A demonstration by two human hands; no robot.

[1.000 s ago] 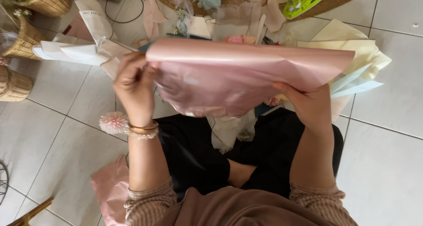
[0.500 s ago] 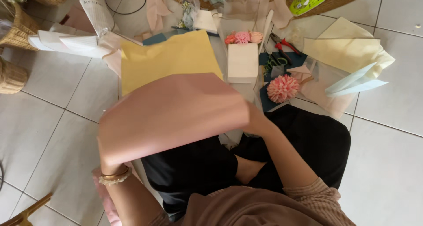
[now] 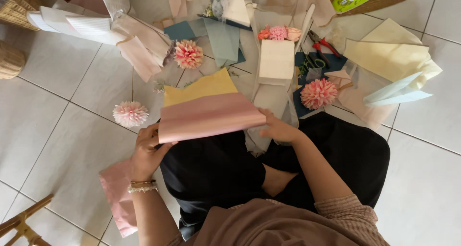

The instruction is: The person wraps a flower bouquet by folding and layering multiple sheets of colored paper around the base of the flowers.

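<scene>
Hands [image 3: 149, 152] seemingly grip pink sheet [image 3: 209, 116], long axis left-right.

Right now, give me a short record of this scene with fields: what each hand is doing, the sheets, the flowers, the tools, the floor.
left hand: grips the left edge of the pink sheet
right hand: on the sheet's right edge
under it: yellow sheet, top showing
flowers: three loose pink pompom flowers on the floor
box: white box with small blooms on top
tools: red-handled pliers
floor: pale tiles
</scene>
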